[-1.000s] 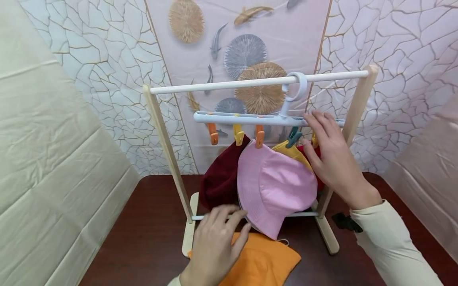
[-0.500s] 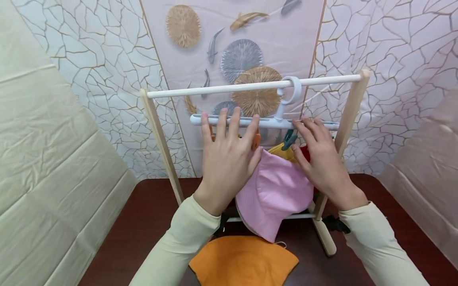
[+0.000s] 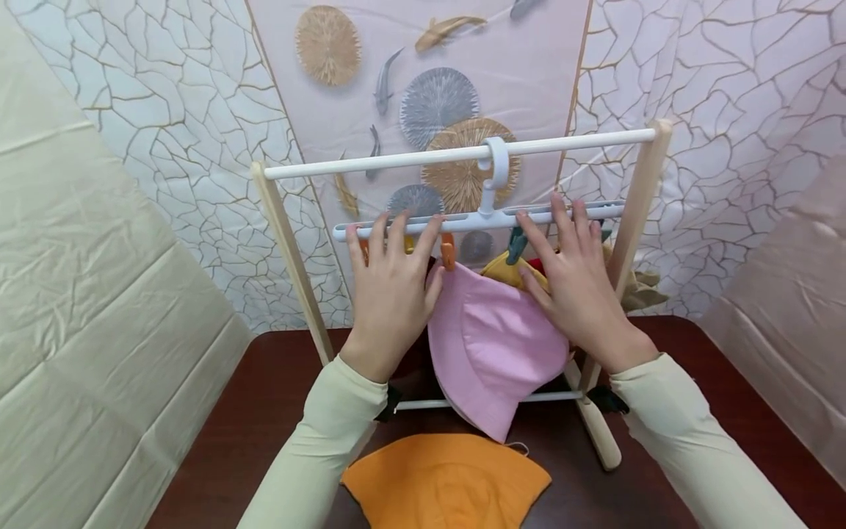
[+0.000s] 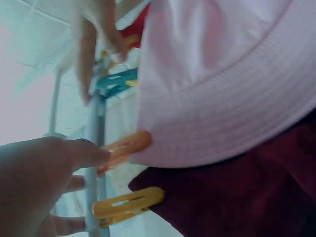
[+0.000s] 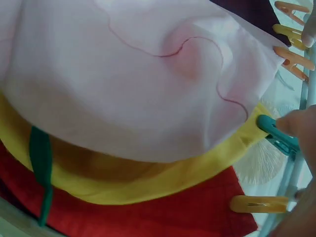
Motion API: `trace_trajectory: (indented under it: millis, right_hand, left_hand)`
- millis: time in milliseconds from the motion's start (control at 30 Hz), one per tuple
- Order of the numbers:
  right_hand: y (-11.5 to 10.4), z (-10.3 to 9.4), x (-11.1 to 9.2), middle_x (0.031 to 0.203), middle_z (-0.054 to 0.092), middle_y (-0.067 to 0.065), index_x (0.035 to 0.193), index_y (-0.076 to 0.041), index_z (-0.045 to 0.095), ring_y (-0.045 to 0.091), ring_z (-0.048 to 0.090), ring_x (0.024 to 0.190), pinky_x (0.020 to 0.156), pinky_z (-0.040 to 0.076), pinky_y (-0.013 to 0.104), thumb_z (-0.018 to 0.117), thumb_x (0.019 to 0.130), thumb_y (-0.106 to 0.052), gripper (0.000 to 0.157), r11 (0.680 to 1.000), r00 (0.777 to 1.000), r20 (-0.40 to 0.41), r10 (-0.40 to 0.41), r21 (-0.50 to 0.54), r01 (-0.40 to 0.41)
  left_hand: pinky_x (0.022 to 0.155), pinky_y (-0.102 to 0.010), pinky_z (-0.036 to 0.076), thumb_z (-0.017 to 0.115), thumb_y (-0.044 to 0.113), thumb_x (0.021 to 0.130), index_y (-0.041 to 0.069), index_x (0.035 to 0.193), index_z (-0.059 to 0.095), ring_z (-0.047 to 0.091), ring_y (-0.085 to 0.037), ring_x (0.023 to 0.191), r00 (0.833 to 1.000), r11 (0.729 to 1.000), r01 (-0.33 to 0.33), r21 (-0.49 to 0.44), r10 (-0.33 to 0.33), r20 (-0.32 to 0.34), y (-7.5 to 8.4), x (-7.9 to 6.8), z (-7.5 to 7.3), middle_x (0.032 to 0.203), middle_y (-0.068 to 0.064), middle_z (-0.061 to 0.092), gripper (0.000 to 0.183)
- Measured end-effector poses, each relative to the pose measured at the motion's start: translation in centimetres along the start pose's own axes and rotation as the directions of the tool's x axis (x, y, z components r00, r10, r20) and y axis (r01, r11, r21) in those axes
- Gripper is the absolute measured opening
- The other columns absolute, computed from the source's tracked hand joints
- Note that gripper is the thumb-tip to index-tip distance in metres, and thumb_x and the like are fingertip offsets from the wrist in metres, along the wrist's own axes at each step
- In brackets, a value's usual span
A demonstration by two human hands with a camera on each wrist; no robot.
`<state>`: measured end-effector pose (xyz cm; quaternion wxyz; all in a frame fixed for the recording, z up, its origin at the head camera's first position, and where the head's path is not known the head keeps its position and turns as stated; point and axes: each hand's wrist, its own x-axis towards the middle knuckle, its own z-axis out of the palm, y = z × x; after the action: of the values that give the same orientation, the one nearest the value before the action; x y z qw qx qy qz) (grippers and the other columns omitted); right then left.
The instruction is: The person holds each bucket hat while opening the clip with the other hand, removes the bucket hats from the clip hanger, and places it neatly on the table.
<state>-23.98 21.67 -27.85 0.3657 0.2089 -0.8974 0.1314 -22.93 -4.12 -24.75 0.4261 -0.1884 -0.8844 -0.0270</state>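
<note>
A pale blue clip hanger (image 3: 487, 214) hooks over the white rod. My left hand (image 3: 390, 308) lies along its left part, fingertips on the bar and thumb lower down. On its right part rests my right hand (image 3: 584, 294), fingers spread and fairly straight. An orange clip (image 3: 448, 251) holds a pink bucket hat (image 3: 492, 338). Behind it, a teal clip (image 3: 517, 246) holds a yellow hat (image 3: 500, 270). The right wrist view shows a red hat (image 5: 197, 215) on a yellow clip (image 5: 259, 204). A maroon hat (image 4: 217, 207) hangs from another yellow clip (image 4: 129, 202) beside my left hand.
The wooden rack's right post (image 3: 637, 206) stands near my right hand, with tan cloth (image 3: 641, 290) behind it. An orange bucket hat (image 3: 449, 481) lies on the dark table (image 3: 244, 441) in front. A lower white bar (image 3: 423, 404) crosses between the posts.
My left hand has risen from near the orange hat to the hanger's left part. The hanger's hook has slid left along the rod, and its right end has swung backward.
</note>
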Motion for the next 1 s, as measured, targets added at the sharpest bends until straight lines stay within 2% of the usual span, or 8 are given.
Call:
trace_trajectory:
  millis: [167,333,500,600,700,800,933,1000]
  right_hand:
    - [-0.3,0.9,0.6,0.166,-0.007,0.015,0.159,-0.023,0.025,0.032,-0.01,0.152,0.121,-0.001,0.054,0.057,0.1,-0.024,0.067,0.999,0.997,-0.061,-0.037,0.001,0.037]
    - [-0.2,0.8,0.8,0.165,-0.005,0.017,0.159,-0.019,0.023,0.032,-0.009,0.152,0.122,0.006,0.051,0.057,0.099,-0.023,0.069,1.0,0.997,-0.08,-0.016,-0.004,0.016]
    - [0.4,0.3,1.1,0.165,-0.002,0.02,0.159,-0.018,0.022,0.032,-0.008,0.152,0.121,0.002,0.054,0.056,0.099,-0.022,0.069,0.999,0.999,-0.034,-0.018,-0.029,0.017]
    - [0.5,0.2,1.8,0.166,-0.002,0.013,0.16,-0.025,0.019,0.033,-0.012,0.151,0.116,-0.002,0.064,0.057,0.099,-0.031,0.072,0.999,0.999,0.036,0.007,-0.049,-0.005]
    - [0.6,0.2,2.2,0.167,-0.006,0.008,0.16,-0.032,0.014,0.034,-0.017,0.15,0.11,-0.003,0.074,0.061,0.096,-0.044,0.08,0.998,0.993,0.108,0.043,-0.051,-0.037]
    - [0.6,0.3,2.3,0.166,-0.008,0.01,0.161,-0.029,0.011,0.034,-0.017,0.151,0.112,0.004,0.072,0.066,0.092,-0.048,0.09,0.998,0.989,0.133,0.061,-0.021,-0.059]
    - [0.8,0.3,2.1,0.166,-0.007,0.013,0.161,-0.015,0.012,0.03,-0.011,0.152,0.117,0.018,0.059,0.072,0.09,-0.034,0.094,0.996,0.994,0.081,0.075,0.043,-0.078]
    - [0.9,0.1,2.0,0.165,-0.004,0.015,0.16,-0.011,0.017,0.03,-0.009,0.152,0.116,0.021,0.058,0.072,0.09,-0.028,0.09,0.995,0.996,0.042,0.076,0.058,-0.078]
  left_hand:
    - [0.112,-0.068,0.019,0.069,0.034,0.089,0.027,0.145,0.05,0.043,-0.04,0.132,0.998,1.0,0.021,0.004,-0.021,-0.06,-1.4,-0.9,0.5,0.138,-0.017,0.052,0.059]
    - [0.111,-0.067,0.022,0.07,0.033,0.089,0.027,0.147,0.048,0.042,-0.042,0.133,0.996,0.999,0.014,0.03,-0.011,-0.091,-1.9,-1.5,0.7,0.139,-0.017,0.052,0.063]
    - [0.113,-0.066,0.02,0.071,0.035,0.088,0.028,0.152,0.042,0.04,-0.04,0.135,0.995,0.998,0.003,0.069,0.004,-0.099,-1.5,-1.9,0.6,0.143,-0.016,0.048,0.07]
    - [0.114,-0.066,0.016,0.074,0.052,0.083,0.029,0.154,0.037,0.037,-0.04,0.136,0.993,0.994,0.024,0.107,-0.011,-0.12,-1.6,-2.3,0.8,0.146,-0.016,0.044,0.084]
    - [0.116,-0.065,0.011,0.078,0.067,0.07,0.029,0.156,0.031,0.032,-0.04,0.14,0.987,0.987,0.059,0.15,-0.036,-0.154,-1.7,-2.6,1.7,0.149,-0.016,0.04,0.105]
    - [0.117,-0.064,0.006,0.082,0.068,0.064,0.03,0.156,0.028,0.027,-0.041,0.143,0.978,0.98,0.099,0.171,-0.064,-0.199,-2.0,-2.9,3.2,0.151,-0.015,0.035,0.113]
    - [0.117,-0.065,0.004,0.083,0.058,0.069,0.03,0.153,0.029,0.024,-0.041,0.145,0.961,0.979,0.134,0.155,-0.09,-0.262,-2.8,-2.6,4.9,0.15,-0.014,0.032,0.104]
    - [0.116,-0.066,0.004,0.081,0.056,0.072,0.03,0.152,0.028,0.023,-0.041,0.145,0.953,0.978,0.145,0.15,-0.097,-0.288,-3.2,-2.3,5.7,0.149,-0.013,0.033,0.1]
